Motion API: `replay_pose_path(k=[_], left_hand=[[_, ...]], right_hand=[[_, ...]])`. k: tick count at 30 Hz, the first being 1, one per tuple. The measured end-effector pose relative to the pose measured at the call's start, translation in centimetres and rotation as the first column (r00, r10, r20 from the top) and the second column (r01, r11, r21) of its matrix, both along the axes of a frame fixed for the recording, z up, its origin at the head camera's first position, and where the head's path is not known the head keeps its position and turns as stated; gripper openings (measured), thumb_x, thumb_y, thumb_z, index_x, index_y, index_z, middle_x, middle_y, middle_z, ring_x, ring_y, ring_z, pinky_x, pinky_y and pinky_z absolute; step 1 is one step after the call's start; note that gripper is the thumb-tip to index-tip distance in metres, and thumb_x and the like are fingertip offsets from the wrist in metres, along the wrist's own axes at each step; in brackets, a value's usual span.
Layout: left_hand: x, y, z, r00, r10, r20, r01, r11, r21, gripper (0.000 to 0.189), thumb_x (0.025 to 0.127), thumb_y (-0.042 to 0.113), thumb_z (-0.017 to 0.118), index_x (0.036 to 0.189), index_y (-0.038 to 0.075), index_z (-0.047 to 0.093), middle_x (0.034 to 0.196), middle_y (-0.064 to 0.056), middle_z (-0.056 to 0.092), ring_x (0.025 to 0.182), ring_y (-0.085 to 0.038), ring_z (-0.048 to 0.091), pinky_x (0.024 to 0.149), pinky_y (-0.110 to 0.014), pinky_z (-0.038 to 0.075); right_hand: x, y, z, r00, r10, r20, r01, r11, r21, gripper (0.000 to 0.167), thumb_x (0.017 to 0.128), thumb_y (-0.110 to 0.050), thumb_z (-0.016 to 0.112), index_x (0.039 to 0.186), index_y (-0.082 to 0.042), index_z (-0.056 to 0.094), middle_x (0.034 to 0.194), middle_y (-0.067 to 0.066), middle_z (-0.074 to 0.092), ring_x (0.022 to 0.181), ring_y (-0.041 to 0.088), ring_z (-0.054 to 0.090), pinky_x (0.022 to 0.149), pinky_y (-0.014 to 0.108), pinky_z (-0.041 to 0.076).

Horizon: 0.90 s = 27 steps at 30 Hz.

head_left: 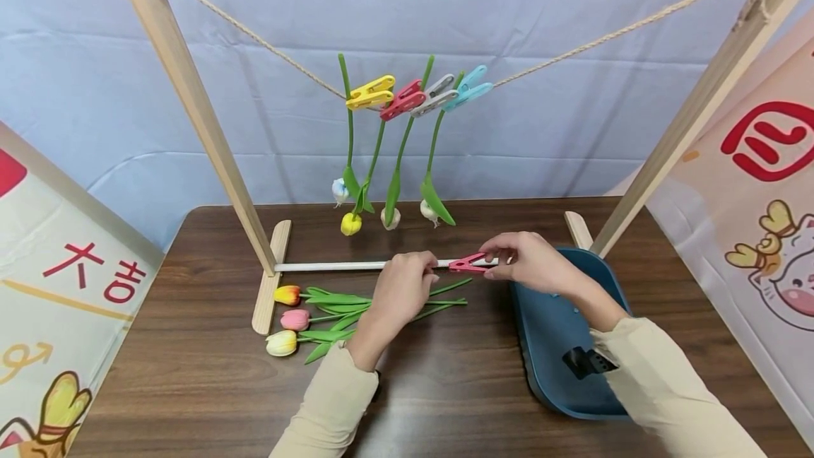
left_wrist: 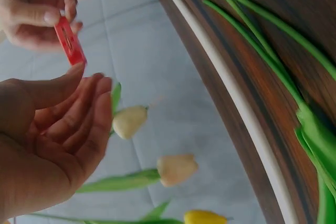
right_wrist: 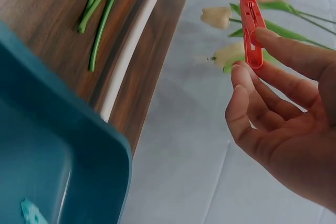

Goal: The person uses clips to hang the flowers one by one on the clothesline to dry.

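Observation:
My right hand (head_left: 531, 260) pinches a red clothespin (head_left: 469, 263) between thumb and fingers, above the white crossbar (head_left: 337, 266). Just left of the pin's far end is my left hand (head_left: 403, 285), its fingers loosely bent. In the left wrist view the left hand (left_wrist: 58, 135) shows a hollow palm, with the thumb tip right at the clothespin (left_wrist: 70, 41). Behind and above, several artificial tulips (head_left: 351, 223) hang heads down from a rope, held by yellow (head_left: 371, 92), red (head_left: 403, 100), grey (head_left: 435, 96) and light blue (head_left: 468, 88) clothespins.
Three tulips, orange-yellow (head_left: 287, 295), pink (head_left: 295, 320) and cream (head_left: 282, 343), lie on the brown table (head_left: 191, 373). A blue bin (head_left: 540, 380) stands at right, a teal clothespin (right_wrist: 32, 212) inside. Wooden posts (head_left: 197, 112) carry the rope (head_left: 610, 23).

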State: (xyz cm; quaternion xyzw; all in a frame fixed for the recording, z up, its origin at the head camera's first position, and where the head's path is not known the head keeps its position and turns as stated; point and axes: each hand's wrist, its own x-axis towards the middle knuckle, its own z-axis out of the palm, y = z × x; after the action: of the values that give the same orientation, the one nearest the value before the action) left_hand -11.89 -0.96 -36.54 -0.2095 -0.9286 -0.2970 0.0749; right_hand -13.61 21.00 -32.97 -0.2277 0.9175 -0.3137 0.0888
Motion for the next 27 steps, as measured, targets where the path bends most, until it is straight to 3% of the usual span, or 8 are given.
replay_pose_path(k=[5,11,18,27], left_hand=[[-0.5,-2.2,-0.9,0.993,0.078,0.094,-0.069,0.993,-0.091,0.007,0.077,0.006,0.070,0.084,0.007,0.068,0.078,-0.004,0.067,0.075,-0.025,0.063,0.066,-0.036,0.049],[-0.5,-3.5,-3.0,0.971,0.160,0.176,-0.123,0.971,-0.204,0.013,0.074,0.000,0.066,0.069,0.011,0.062,0.070,-0.005,0.062,0.069,-0.030,0.061,0.055,-0.038,0.047],[-0.7,-3.0,-6.1,0.968,0.220,0.118,-0.178,0.940,-0.291,0.027,0.074,-0.005,0.058,0.054,0.013,0.055,0.068,-0.012,0.063,0.064,-0.033,0.061,0.049,-0.041,0.047],[-0.6,-2.5,-7.9,0.967,0.252,0.039,-0.224,0.912,-0.344,0.020,0.077,-0.004,0.056,0.064,0.008,0.065,0.072,-0.012,0.064,0.072,-0.029,0.061,0.054,-0.042,0.050]], right_hand=[[0.2,1.7,0.3,0.999,-0.047,-0.014,0.048,0.999,0.010,0.030,0.078,-0.007,0.071,0.104,0.004,0.063,0.075,0.001,0.057,0.065,0.014,0.049,0.056,0.028,0.041],[0.3,3.3,0.2,0.997,-0.079,-0.020,0.079,0.997,-0.008,0.029,0.076,-0.007,0.072,0.101,0.006,0.062,0.074,0.001,0.056,0.064,0.015,0.048,0.052,0.025,0.038],[0.5,4.4,-0.3,0.995,-0.099,0.001,0.099,0.995,-0.031,0.030,0.075,-0.006,0.073,0.100,0.007,0.061,0.074,0.002,0.056,0.064,0.014,0.049,0.053,0.024,0.040],[0.8,4.9,-0.3,0.995,-0.100,0.005,0.100,0.994,-0.032,0.030,0.075,-0.007,0.073,0.098,0.007,0.061,0.072,0.002,0.055,0.062,0.014,0.049,0.051,0.023,0.039]])
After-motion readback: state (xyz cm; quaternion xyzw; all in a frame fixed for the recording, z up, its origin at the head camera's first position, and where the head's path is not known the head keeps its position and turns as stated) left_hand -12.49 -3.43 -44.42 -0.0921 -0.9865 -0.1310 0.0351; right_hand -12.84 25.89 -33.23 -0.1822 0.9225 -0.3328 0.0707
